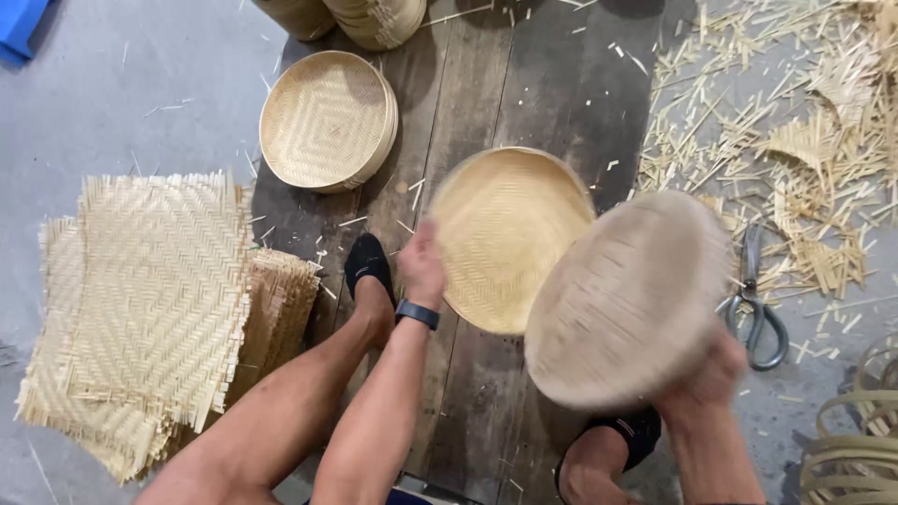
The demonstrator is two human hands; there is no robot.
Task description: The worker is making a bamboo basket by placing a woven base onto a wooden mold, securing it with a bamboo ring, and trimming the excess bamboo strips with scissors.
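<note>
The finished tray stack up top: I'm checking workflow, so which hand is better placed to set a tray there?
Probably left: the left hand holds the bamboo tray nearer the stack; the right hand is farther.

Woven bamboo tray (505, 238) looked pale, matt; plank floor (486, 84) dark, rough wood; shears (756, 299) dull grey metal.

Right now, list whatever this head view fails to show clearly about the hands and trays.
- Right hand: its fingers are hidden behind the round wooden disc, which is motion-blurred.
- Left hand: blurred, so its grip on the woven bamboo tray is unclear.
- Stacked trays: cut off by the top edge.
- Bamboo hoops: cut off by the right edge.
- Scissors: one handle is hidden by the disc.
</note>
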